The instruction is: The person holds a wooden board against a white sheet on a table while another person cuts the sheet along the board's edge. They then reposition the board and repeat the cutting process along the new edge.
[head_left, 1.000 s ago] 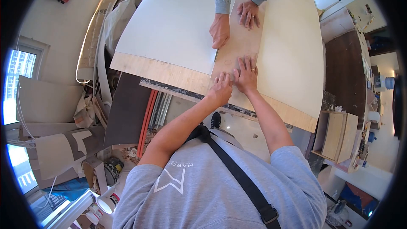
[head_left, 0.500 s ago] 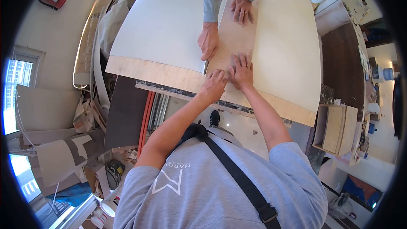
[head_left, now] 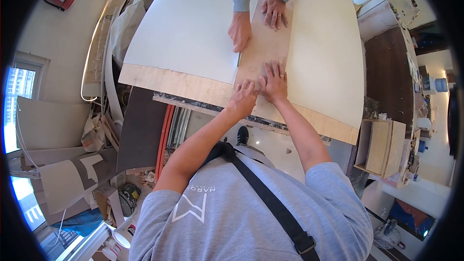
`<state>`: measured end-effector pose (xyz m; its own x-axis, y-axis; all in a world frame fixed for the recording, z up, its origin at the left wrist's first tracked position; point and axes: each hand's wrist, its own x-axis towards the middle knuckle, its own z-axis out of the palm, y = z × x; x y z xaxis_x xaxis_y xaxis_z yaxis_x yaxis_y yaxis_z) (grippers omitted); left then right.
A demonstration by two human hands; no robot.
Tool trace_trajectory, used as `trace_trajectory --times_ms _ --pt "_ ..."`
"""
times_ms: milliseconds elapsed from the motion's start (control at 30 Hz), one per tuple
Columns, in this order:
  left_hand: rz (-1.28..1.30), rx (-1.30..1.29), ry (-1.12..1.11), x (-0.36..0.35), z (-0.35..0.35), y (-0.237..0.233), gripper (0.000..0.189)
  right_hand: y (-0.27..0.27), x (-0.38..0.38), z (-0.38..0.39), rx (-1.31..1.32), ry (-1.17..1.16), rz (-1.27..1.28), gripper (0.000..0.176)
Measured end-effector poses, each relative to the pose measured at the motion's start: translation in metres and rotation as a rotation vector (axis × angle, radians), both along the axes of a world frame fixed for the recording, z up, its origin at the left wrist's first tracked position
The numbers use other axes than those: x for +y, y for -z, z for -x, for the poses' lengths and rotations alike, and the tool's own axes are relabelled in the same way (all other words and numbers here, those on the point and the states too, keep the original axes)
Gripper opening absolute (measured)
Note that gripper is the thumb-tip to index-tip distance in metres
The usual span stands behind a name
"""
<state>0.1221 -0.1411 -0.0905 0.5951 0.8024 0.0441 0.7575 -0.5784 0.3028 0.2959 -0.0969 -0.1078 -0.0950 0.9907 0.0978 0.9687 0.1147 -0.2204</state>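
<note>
A long brown wooden board [head_left: 256, 48] lies over a large white sheet [head_left: 188, 29]. At its near end, my left hand [head_left: 243, 98] presses down with fingers bent and held together at the corner. Beside it, my right hand [head_left: 274, 86] lies flat on the board, fingers stretched and slightly apart. Across from me, a co-worker's hand [head_left: 239, 33] grips a thin cutter [head_left: 239, 58], mostly hidden in the fist, against the board's left edge. That person's other hand [head_left: 274, 13] rests spread on the board.
A pale plywood strip [head_left: 179, 81] shows along the near edge under the white sheet. Red pipes [head_left: 164, 137] and a dark panel [head_left: 141, 128] stand below left. A wooden box [head_left: 382, 147] is at right. Sheet offcuts [head_left: 63, 181] lean at lower left.
The co-worker's hand with the cutter has moved away from me along the board's left edge. Both my hands stay in place on the board.
</note>
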Motion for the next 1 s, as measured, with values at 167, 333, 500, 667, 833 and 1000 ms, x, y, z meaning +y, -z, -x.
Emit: trace_trajectory --times_ms 167,333,500,667,833,1000 --pt "0.019 0.002 0.003 0.0005 -0.0003 0.0004 0.053 -0.0025 -0.0005 0.0000 0.005 -0.001 0.005 0.061" --pt "0.024 -0.001 0.010 0.0009 -0.0002 0.0000 0.052 -0.0007 -0.0006 -0.0007 0.008 -0.004 -0.006 0.060" --pt "0.014 0.005 0.006 0.0009 -0.0002 -0.0002 0.051 -0.0009 0.0001 -0.0005 0.007 -0.005 -0.006 0.060" --pt "0.034 -0.011 0.005 0.0002 0.0006 -0.0025 0.051 -0.0015 -0.0001 -0.0001 0.008 -0.006 0.002 0.060" --pt "0.040 -0.004 0.007 0.0005 0.0008 -0.0050 0.050 -0.0009 -0.0001 0.0000 0.005 -0.007 -0.001 0.061" --pt "0.051 -0.011 0.010 0.0010 0.0004 -0.0067 0.049 -0.0015 0.0004 -0.0003 -0.011 -0.006 0.011 0.061"
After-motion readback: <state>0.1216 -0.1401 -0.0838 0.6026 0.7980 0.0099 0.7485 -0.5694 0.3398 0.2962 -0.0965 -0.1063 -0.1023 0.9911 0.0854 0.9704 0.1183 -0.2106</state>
